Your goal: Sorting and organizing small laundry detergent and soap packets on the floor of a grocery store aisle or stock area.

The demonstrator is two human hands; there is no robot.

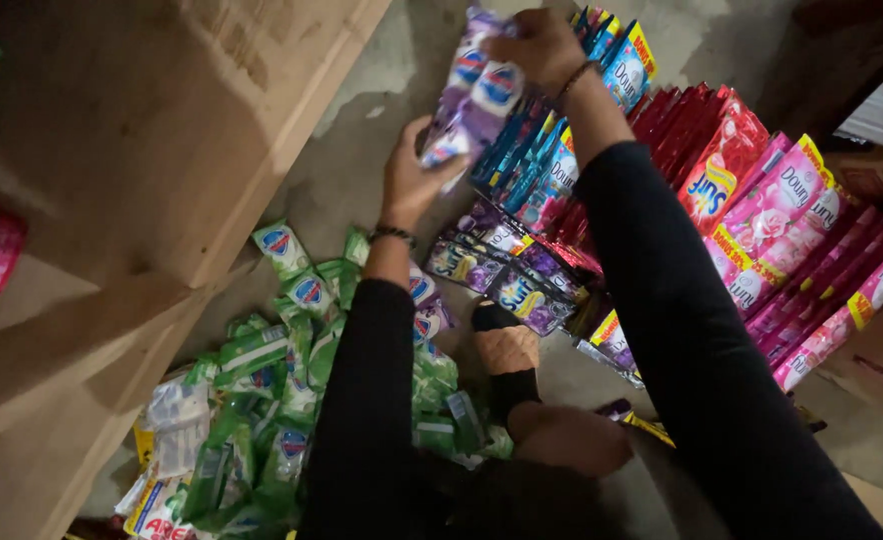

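I see a strip of purple sachets (477, 90) held up over the floor (362, 150), near the top middle of my view. My right hand (542, 45) pinches its upper end, fingers pressed together on the foil; my left hand (414, 180) cups the lower end, fingers curled round it. One strip is in the hands, though it may be several stacked; I cannot tell. Just below lies one purple row (502, 275) on the floor. Behind it stand blue packs (552, 165), then red packs (707, 150) and pink packs (802, 230), too overlapped to count. A loose green pile (262, 400) sits by my left sleeve, beside a cardboard box (152, 140). I judge the risk is the slick strip slipping from the pinch and dropping among the purple row, or my sleeve dragging the green pile out of place
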